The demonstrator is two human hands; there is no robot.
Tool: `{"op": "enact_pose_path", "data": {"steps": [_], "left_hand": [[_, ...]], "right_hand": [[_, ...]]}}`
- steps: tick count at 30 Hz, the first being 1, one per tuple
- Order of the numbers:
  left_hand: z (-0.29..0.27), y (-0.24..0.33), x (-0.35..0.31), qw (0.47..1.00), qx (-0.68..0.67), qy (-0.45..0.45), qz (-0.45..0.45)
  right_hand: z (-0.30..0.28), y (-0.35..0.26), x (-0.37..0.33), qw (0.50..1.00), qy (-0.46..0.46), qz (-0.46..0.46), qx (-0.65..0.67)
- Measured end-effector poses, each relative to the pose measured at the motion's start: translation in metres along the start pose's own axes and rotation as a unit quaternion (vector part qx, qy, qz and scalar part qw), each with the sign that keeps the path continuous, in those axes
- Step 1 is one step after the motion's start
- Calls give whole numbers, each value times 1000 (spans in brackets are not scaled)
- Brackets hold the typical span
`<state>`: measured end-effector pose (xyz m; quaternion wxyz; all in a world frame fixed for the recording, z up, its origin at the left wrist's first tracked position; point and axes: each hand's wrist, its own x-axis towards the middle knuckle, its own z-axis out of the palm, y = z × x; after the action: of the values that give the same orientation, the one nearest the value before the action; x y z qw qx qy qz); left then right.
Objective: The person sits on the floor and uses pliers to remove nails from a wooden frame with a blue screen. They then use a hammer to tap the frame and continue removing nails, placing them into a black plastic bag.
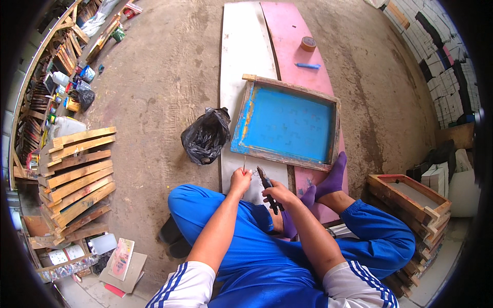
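Note:
My left hand (pixel 240 181) is closed round a thin pointed tool (pixel 244 163) that shows a bit of red above the fingers; most of it is hidden in the fist. Just to its right, my right hand (pixel 279 194) grips black-handled pliers (pixel 266 180), their jaws directed up and away from me. A small dark tangle, perhaps wire, shows between the tool and the plier jaws. Beyond both hands, a wooden screen-printing frame (pixel 246 150) with blue mesh (pixel 290 123) lies across a white board (pixel 244 46) and a pink board (pixel 295 66).
A black plastic bag (pixel 205 137) stands left of the frame. On the pink board rest a tape roll (pixel 308 44) and a blue cutter-like tool (pixel 308 66). Stacked wooden frames (pixel 411 203) stand at right; more wooden frames (pixel 82 179) lean at left beside bottles and cans.

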<state>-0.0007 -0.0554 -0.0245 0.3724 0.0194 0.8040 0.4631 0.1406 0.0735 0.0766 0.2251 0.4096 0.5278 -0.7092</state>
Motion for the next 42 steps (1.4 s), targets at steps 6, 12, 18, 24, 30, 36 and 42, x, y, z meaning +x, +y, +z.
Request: {"op": "enact_pose_path", "data": {"steps": [6, 12, 18, 24, 30, 36, 42], "left_hand": [[-5, 1, 2, 991, 119, 61, 17], [-13, 16, 6, 993, -6, 116, -25], [-12, 42, -3, 993, -50, 97, -41], [-14, 35, 1, 989, -64, 128, -20], [-12, 35, 3, 987, -110, 118, -28], [-8, 45, -4, 981, -183, 55, 16], [-5, 24, 1, 994, -52, 84, 40]], "right_hand": [[9, -21, 6, 999, 12, -42, 24], [27, -33, 31, 997, 40, -48, 50], [38, -27, 55, 991, 99, -75, 58], [70, -41, 45, 979, 195, -47, 39], [46, -37, 35, 984, 71, -7, 163], [23, -14, 24, 990, -39, 23, 132], [22, -2, 12, 985, -70, 17, 154]]}}
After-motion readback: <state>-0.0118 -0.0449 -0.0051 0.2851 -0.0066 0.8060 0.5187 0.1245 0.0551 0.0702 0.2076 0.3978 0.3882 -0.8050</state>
